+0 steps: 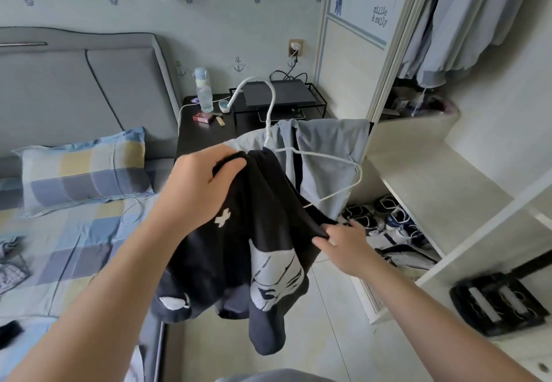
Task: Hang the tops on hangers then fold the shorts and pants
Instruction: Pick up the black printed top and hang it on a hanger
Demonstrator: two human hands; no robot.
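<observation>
A black top [236,265] with white printed graphics hangs in mid-air in front of me. My left hand [197,187] grips its neck together with the base of a white wire hanger [328,159]. The hanger's hook rises above the hand and its right arm sticks out bare past the fabric. My right hand [343,242] pinches the top's right shoulder edge just below that bare arm. Behind the hanger a grey garment [325,145] with a dark stripe lies draped over the nightstand's edge.
A bed [74,232] with a checked sheet and pillow lies at left, small garments on it. A black nightstand [206,136] holds a bottle and a rack. At right an open wardrobe [448,187] has white shelves, hanging clothes and shoes on the floor.
</observation>
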